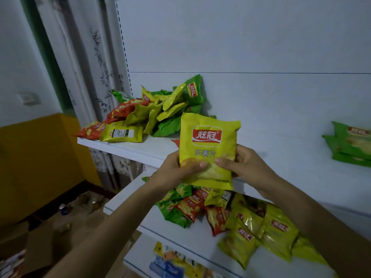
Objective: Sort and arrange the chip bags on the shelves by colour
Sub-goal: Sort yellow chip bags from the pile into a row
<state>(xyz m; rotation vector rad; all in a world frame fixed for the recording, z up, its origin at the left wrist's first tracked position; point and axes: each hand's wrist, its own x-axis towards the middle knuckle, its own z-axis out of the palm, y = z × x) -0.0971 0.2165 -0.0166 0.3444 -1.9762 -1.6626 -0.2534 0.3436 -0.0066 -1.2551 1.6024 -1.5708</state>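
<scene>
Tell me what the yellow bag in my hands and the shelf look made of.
The yellow bag: thin plastic film, slightly glossy; it creases and its edges are crimped. The shelf: smooth matte white board, painted metal or laminate; cannot tell which.

Held bag [207, 149] in front of upper shelf [128, 147], between left hand [174, 171] and right hand [247, 163]. Heap of bags [156, 113] on upper shelf, behind-left; small stack [349, 145] far right, same shelf. Second heap [220, 213] on lower shelf [156, 223], below hands.

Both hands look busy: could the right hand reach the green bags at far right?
Probably yes, once freed: the right hand grips the yellow bag, but bare shelf leads to the green bags.
</scene>
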